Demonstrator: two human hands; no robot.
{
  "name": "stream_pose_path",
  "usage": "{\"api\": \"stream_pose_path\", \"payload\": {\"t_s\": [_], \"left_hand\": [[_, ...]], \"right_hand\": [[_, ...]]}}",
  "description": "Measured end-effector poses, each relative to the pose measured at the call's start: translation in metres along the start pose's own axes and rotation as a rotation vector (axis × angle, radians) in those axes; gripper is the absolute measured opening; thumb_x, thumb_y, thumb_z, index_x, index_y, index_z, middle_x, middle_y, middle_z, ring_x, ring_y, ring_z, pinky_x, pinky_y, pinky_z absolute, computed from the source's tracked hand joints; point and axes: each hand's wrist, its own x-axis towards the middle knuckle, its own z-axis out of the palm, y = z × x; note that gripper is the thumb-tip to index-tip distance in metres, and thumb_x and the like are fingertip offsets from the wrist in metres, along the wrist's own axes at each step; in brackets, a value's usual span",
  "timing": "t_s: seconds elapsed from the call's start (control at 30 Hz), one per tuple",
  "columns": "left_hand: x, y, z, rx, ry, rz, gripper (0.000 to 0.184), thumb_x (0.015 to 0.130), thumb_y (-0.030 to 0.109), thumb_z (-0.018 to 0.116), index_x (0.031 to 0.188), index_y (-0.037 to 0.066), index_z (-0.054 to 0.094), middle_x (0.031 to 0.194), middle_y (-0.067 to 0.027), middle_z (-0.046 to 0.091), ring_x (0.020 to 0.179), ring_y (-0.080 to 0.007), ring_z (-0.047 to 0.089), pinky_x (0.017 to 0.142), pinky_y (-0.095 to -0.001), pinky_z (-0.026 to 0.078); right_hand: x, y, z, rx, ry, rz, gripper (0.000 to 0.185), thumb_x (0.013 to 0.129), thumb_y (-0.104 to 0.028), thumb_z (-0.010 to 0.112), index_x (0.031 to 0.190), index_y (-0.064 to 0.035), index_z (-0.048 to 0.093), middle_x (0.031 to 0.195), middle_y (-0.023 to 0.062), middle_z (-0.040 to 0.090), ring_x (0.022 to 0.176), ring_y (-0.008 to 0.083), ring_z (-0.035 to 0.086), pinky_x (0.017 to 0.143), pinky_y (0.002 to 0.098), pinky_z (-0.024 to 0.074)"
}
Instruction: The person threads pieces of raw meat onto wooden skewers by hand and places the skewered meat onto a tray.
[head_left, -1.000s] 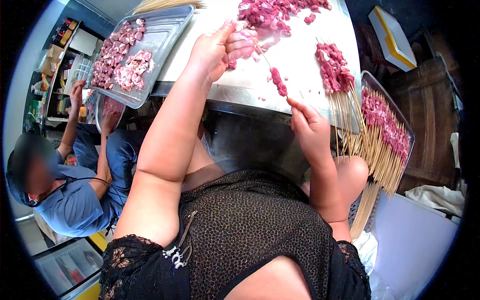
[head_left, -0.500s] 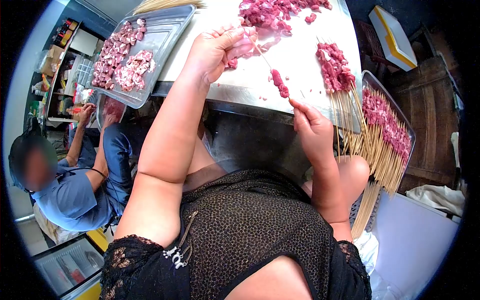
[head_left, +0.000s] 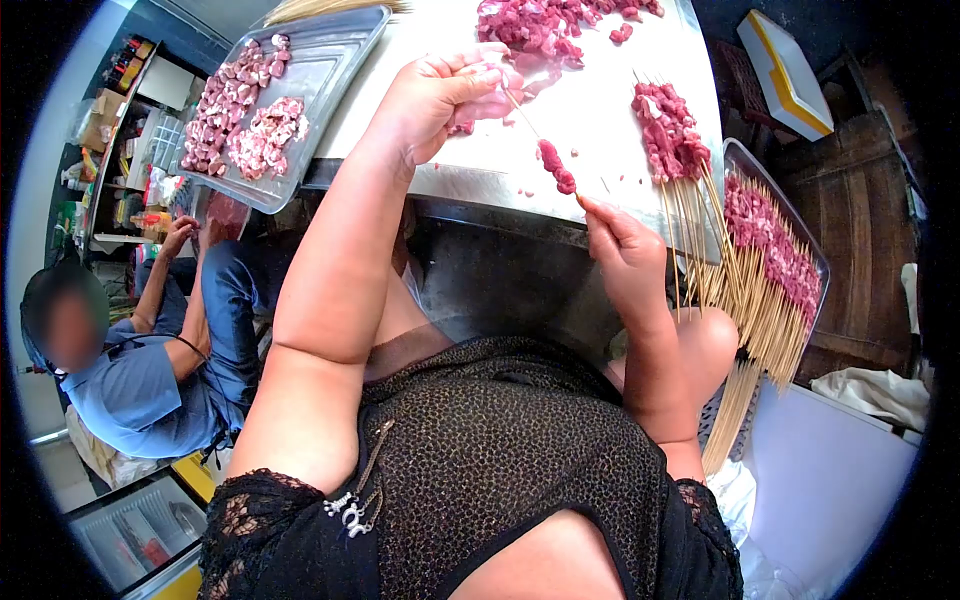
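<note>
Along the table (head_left: 470,180)'s near edge, left hand (head_left: 437,95) and right hand (head_left: 628,245) each grip the skewer (head_left: 527,121); best kept straight.

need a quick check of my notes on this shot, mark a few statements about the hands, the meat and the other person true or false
1. The right hand grips the skewer just below its meat. True.
2. The left hand holds a knife. False: its fingers are at the other end of that same skewer.
3. The group of skewers on the table has its bare stick ends over the table's edge. True.
4. The metal tray at the left holds only threaded skewers. False: loose pieces of meat lie in it.
5. The other person wears a red shirt. False: the shirt is blue.
</note>
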Motion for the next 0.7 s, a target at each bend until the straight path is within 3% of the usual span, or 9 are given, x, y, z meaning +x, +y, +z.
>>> {"api": "stream_pose_path", "payload": {"t_s": [0.07,0.13,0.27,0.33,0.43,0.57,0.7], "left_hand": [[-0.001,0.000,0.002,-0.011,-0.001,-0.043,0.036,0.084,0.011,0.061,0.119,0.005,0.053,0.100,-0.0106,0.066,0.079,-0.0163,0.067,0.068,-0.0256,0.054],[0.005,-0.006,-0.002,-0.047,-0.111,0.026,0.030,0.085,0.005,0.058,0.113,-0.005,0.054,0.094,-0.0163,0.066,0.080,-0.0207,0.066,0.072,-0.0285,0.056],[0.010,-0.019,0.002,-0.029,-0.192,0.063,0.039,0.084,0.007,0.059,0.121,-0.003,0.049,0.101,-0.0151,0.064,0.089,-0.0218,0.065,0.082,-0.0319,0.053],[0.010,-0.022,0.010,-0.199,-0.163,0.152,0.036,0.085,0.005,0.057,0.118,-0.005,0.050,0.105,-0.0163,0.062,0.096,-0.0221,0.062,0.084,-0.0305,0.051],[0.010,-0.022,0.009,-0.267,-0.178,0.160,0.033,0.086,0.003,0.055,0.118,-0.006,0.049,0.109,-0.0173,0.060,0.100,-0.0228,0.061,0.086,-0.0303,0.051],[0.014,-0.023,0.009,-0.377,-0.077,0.145,0.031,0.087,0.001,0.052,0.117,-0.006,0.049,0.109,-0.0187,0.060,0.100,-0.0241,0.061,0.085,-0.0314,0.052],[0.016,-0.023,0.010,-0.411,0.071,0.195,0.031,0.088,0.005,0.053,0.117,-0.006,0.049,0.102,-0.0177,0.062,0.093,-0.0245,0.064,0.074,-0.0302,0.055]], "right_hand": [[0.000,0.002,0.000,0.001,-0.009,0.006,0.022,0.087,-0.005,0.056,0.107,-0.0025,0.064,0.065,-0.0034,0.050,0.056,0.0036,0.044,0.052,0.0185,0.0371],[0.000,0.003,0.000,0.000,-0.017,0.013,0.022,0.087,-0.005,0.056,0.107,-0.0024,0.064,0.065,-0.0036,0.050,0.056,0.0036,0.043,0.052,0.0185,0.0370],[0.001,0.000,0.002,0.049,-0.009,0.038,0.022,0.087,-0.005,0.055,0.107,-0.0023,0.064,0.065,-0.0037,0.051,0.056,0.0034,0.044,0.051,0.0184,0.0368],[0.002,-0.003,0.002,0.064,0.011,0.052,0.022,0.088,-0.005,0.055,0.107,-0.0023,0.064,0.066,-0.0036,0.051,0.057,0.0033,0.044,0.052,0.0182,0.0367],[0.003,-0.005,0.002,0.055,0.057,0.060,0.020,0.087,-0.009,0.057,0.105,-0.0062,0.065,0.063,0.0027,0.055,0.056,0.0062,0.047,0.054,0.0216,0.0412],[0.001,0.000,0.003,0.074,0.044,0.053,0.021,0.087,-0.006,0.056,0.106,-0.0040,0.065,0.065,-0.0001,0.054,0.056,0.0049,0.046,0.053,0.0198,0.0392],[0.000,-0.004,0.003,0.056,0.038,0.039,0.021,0.087,-0.004,0.056,0.106,-0.0018,0.064,0.067,-0.0030,0.053,0.057,0.0035,0.045,0.052,0.0181,0.0372]]}}
